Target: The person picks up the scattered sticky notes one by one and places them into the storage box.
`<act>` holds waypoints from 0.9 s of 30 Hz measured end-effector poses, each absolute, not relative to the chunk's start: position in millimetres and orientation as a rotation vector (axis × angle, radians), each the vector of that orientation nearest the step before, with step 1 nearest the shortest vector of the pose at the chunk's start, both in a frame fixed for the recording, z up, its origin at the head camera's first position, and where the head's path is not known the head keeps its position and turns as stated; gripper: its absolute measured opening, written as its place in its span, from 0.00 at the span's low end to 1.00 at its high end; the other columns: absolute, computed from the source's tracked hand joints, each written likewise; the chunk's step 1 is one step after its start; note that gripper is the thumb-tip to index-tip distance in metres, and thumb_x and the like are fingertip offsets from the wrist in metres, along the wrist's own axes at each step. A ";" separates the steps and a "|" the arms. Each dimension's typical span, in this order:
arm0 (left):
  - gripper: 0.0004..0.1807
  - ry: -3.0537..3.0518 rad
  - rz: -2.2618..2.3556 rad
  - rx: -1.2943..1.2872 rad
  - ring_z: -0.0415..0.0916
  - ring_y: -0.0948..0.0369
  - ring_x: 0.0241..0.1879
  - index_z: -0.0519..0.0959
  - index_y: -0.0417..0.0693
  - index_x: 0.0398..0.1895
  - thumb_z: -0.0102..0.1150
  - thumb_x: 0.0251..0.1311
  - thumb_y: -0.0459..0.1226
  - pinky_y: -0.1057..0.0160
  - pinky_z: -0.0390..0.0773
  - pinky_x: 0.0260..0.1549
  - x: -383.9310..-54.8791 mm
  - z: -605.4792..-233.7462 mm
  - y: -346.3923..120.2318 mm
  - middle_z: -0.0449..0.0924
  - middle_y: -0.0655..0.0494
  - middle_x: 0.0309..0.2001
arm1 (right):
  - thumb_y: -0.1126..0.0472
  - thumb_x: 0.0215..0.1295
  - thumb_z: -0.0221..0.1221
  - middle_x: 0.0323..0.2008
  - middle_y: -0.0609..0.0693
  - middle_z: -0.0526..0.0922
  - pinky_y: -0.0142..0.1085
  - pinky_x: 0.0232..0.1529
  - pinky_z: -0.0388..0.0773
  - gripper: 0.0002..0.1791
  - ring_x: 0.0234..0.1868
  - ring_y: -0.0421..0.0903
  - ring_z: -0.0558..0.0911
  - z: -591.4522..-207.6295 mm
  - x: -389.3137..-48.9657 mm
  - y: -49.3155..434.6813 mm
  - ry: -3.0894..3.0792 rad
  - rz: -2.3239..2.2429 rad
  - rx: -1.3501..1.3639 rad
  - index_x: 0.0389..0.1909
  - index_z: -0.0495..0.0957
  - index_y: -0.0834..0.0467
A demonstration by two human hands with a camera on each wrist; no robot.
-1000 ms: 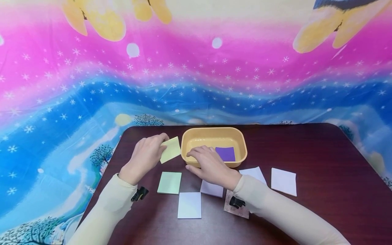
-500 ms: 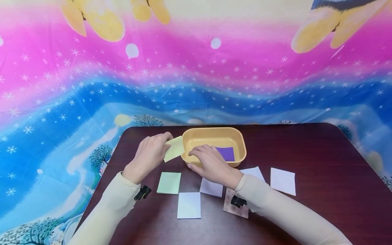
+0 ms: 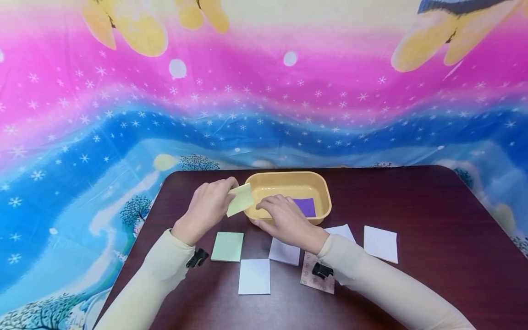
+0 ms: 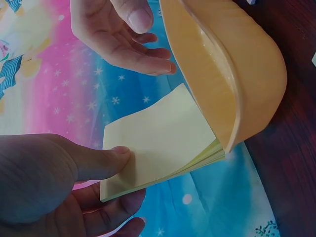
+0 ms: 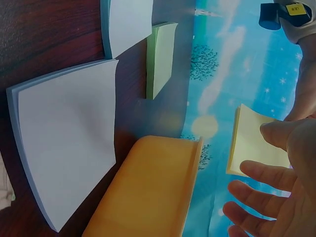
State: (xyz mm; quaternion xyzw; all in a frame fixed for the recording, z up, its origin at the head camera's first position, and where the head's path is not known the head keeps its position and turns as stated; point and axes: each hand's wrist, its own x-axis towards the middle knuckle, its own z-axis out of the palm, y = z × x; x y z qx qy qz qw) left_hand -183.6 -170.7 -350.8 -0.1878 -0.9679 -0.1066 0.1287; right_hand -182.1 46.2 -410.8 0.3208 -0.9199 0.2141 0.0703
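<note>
My left hand [image 3: 209, 204] pinches a pale yellow sticky note pad [image 3: 240, 200] between thumb and fingers. In the left wrist view the thumb lies on the pad's top sheet [image 4: 153, 133], and its far corner is right at the rim of the yellow plastic bin [image 4: 261, 64]. My right hand [image 3: 286, 222], fingers relaxed and apart, hovers over the bin's front left edge and holds nothing. The right wrist view shows its fingers [image 5: 266, 175] close to the yellow pad. Inside the bin sits a purple pad [image 3: 306, 207], partly hidden behind the right hand.
On the dark table [image 3: 433, 206], a green pad [image 3: 228, 246], a white pad [image 3: 254, 277] and a lilac pad [image 3: 284, 252] lie before the bin. A patterned pink pad [image 3: 315, 279] is partly under the right sleeve. Further right are white pads [image 3: 381, 244]. A printed curtain [image 3: 264, 91] hangs behind.
The left hand has carried the yellow pad rightward, so it now overlaps the bin's left rim. The right hand has barely shifted.
</note>
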 end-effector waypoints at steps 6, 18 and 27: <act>0.05 -2.822 -0.335 -0.551 0.74 0.60 0.23 0.81 0.49 0.41 0.65 0.64 0.33 0.61 0.70 0.24 -186.8 -350.6 -164.4 0.86 0.53 0.32 | 0.47 0.67 0.64 0.56 0.51 0.85 0.51 0.61 0.72 0.20 0.60 0.51 0.79 -412.0 -182.9 49.2 -2.762 0.654 0.956 0.54 0.82 0.54; 0.07 -2.817 -0.325 -0.561 0.77 0.58 0.24 0.82 0.48 0.45 0.65 0.65 0.33 0.57 0.74 0.26 -190.9 -353.3 -153.9 0.87 0.53 0.34 | 0.46 0.68 0.63 0.57 0.51 0.84 0.50 0.61 0.73 0.21 0.60 0.52 0.79 -414.3 -185.3 56.2 -2.772 0.658 0.929 0.55 0.82 0.54; 0.07 -2.800 -0.306 -0.596 0.77 0.56 0.24 0.81 0.48 0.44 0.65 0.64 0.34 0.57 0.75 0.26 -195.3 -356.9 -146.3 0.87 0.53 0.33 | 0.47 0.67 0.64 0.56 0.52 0.85 0.50 0.61 0.73 0.21 0.60 0.52 0.80 -413.9 -186.3 60.5 -2.763 0.675 0.900 0.55 0.82 0.55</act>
